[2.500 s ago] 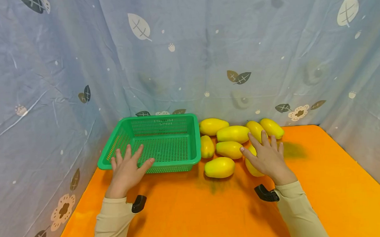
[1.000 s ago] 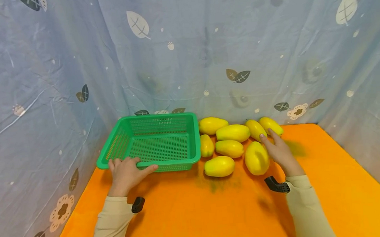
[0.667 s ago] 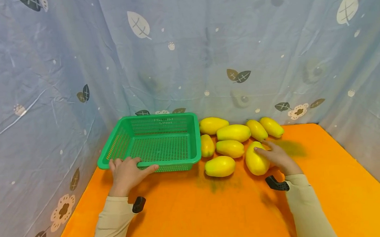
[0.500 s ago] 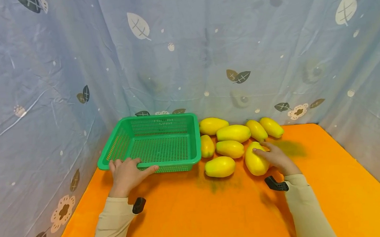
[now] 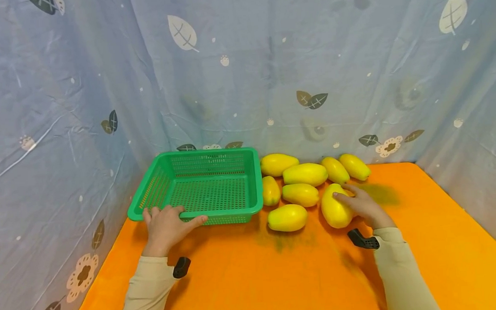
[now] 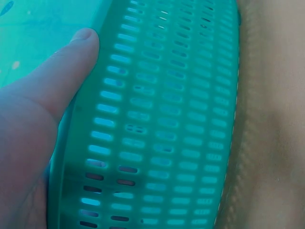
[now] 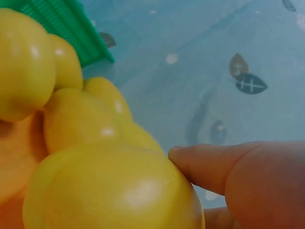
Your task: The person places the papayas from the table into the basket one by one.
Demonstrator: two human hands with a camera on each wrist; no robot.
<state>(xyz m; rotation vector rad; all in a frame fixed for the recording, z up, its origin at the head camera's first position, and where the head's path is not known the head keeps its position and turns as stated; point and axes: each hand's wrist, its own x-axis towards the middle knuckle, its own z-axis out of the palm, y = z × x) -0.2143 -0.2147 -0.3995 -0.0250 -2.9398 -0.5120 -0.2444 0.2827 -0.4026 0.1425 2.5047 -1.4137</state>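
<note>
Lying to the right of the basket, about level with its front rim and well apart from it, the fruit appears to rest on the worktop. The right hand holds it half-open, thumb and fingers curved over the side farther from the basket; how far the fingers reach underneath I cannot tell. The left hand grips the basket's front rim, fingers hooked inside, thumb along the outside. Seven more fruits also lie to the right of the basket, the closest just beside its wall.

Judging by its plump body and tight, glossy skin, the fruit is probably firm and fairly weighty, apt to roll or slip from a fingertip pinch and to bruise if dropped. Its widest girth looks the surest hold, thumb and fingers on opposite sides, palm close. The basket seems light, its thin pierced walls likely to flex; the rim should be the stiffest part to grip.
</note>
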